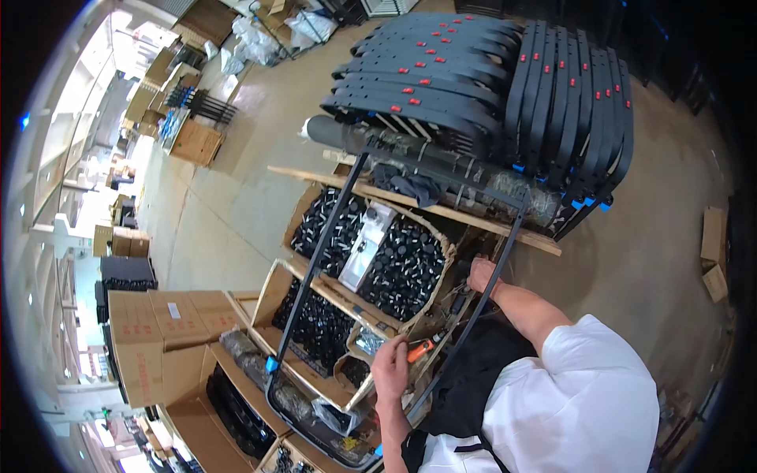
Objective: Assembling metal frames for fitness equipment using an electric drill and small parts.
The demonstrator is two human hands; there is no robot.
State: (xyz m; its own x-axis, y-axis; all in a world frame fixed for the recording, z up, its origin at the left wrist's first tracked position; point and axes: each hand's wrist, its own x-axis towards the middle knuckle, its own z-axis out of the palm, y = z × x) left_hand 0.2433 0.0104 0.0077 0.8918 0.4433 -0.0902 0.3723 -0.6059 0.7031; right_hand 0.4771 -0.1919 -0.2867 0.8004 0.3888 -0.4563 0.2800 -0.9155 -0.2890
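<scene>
My left hand [389, 369] is closed, with its fingers curled at the near edge of the parts boxes. An orange and black hand tool [420, 350] is right beside its fingers; whether they grip it I cannot make out. My right hand [482, 275] is closed farther forward, next to the right bar of a dark metal frame [490, 285]. What is in its fingers is hidden. The frame spans the boxes, slanting from the far bar down toward me. Under it, an open carton [446, 251] holds many black round-headed parts [407, 270] around a silver metal box [368, 247].
A wooden strip [449, 211] and a wrapped roll [327, 132] lie beyond the boxes. Behind them stand stacked dark curved frames [418, 75] with red pieces. Nearer left are a second bin of black parts [315, 327] and cardboard cartons [142, 347]. A carton [714, 252] stands far right.
</scene>
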